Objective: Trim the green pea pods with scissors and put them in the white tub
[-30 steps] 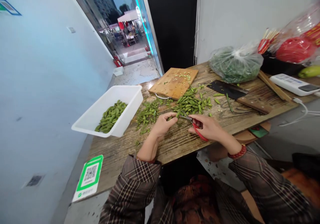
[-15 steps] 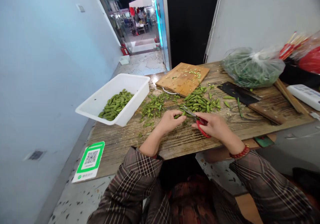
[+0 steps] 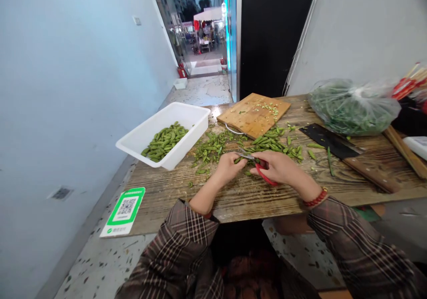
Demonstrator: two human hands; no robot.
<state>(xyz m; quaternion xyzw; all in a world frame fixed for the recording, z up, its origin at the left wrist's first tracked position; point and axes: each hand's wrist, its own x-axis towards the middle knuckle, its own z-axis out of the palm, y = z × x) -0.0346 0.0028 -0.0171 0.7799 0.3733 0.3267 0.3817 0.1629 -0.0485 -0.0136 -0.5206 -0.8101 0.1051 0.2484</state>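
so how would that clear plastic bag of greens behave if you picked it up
The clear plastic bag would probably feel floppy, since its thin film is wrinkled. It may be light for its size, as the greens inside look leafy. It seems unlikely to roll, given its broad, slumped shape on the wooden table.

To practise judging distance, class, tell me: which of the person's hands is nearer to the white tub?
The left hand. It is to the right of the white tub, not touching it; the right hand, holding scissors, is farther right.

Food shop; QR-code sign [image 3: 123,212]; chopping board [image 3: 251,115]
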